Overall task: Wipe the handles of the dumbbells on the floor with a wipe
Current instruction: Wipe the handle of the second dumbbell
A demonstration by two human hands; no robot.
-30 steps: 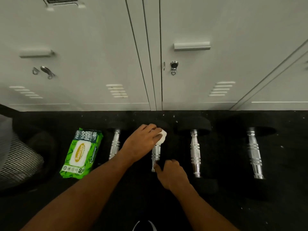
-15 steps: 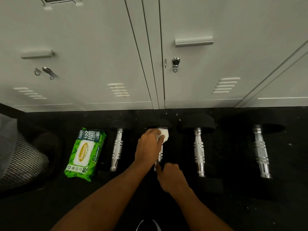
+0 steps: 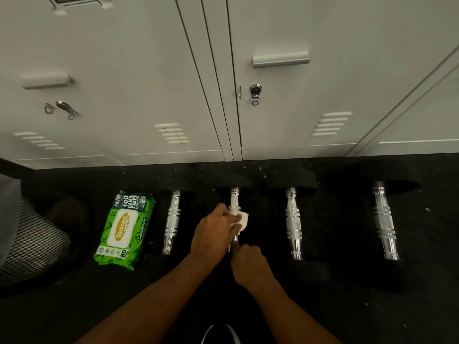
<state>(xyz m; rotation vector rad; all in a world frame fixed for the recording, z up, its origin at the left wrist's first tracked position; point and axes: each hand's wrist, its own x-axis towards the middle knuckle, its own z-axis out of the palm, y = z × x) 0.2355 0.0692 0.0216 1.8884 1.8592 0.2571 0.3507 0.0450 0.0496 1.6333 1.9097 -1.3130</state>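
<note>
Against the lockers [image 3: 149, 70], four dumbbells [image 3: 293, 219] lie on the floor; the left hand [image 3: 213, 234] pinches the wipe [image 3: 242, 220] around the second handle [image 3: 234, 197], the right hand [image 3: 248, 265] clasps its near end, so wiping appears unfinished.

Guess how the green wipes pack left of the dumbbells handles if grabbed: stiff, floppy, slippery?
The wipes pack is probably soft and floppy: its film wrapper looks creased and bulges unevenly. Its glossy surface suggests it may be somewhat slippery. Lying flat on the floor, it shouldn't roll or tip. It is likely light beside the dumbbells.
</note>
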